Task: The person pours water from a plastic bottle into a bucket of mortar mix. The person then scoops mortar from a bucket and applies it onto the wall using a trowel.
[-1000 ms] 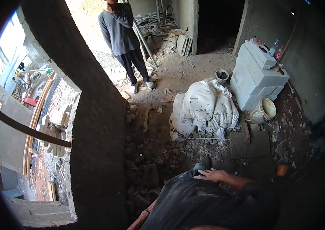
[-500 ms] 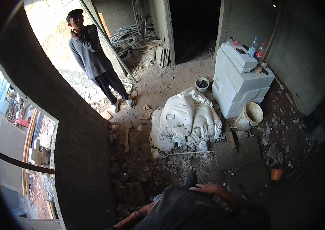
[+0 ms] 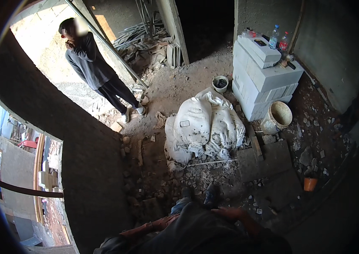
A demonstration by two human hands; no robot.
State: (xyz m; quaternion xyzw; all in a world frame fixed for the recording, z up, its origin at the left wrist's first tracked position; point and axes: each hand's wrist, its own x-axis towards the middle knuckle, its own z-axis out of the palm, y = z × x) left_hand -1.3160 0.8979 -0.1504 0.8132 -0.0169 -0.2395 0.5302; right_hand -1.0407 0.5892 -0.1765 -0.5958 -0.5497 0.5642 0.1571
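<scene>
My left hand [image 3: 165,222] lies flat against the dark clothing over my left thigh, with its fingers stretched out. On the other side, my right hand [image 3: 229,213] rests on the same dark cloth, fingers extended and dimly lit. Neither hand appears to hold anything. Below them my shoes [image 3: 212,195] stand on rubble. In front of my feet sits a pile of white, stained sacks [image 3: 193,122], apart from both hands.
White blocks [image 3: 268,80] are stacked right, carrying bottles [image 3: 274,37] and a phone [image 3: 260,42]. Nearby stand a dirty bucket [image 3: 278,118], a small pail [image 3: 220,84] and an orange pot [image 3: 310,183]. Another person [image 3: 88,63] stands far left, beyond a low wall [image 3: 90,169].
My left hand has come forward and now shows on my thigh. The right hand stays on the clothing. My view has shifted slightly, and the other person's head has turned.
</scene>
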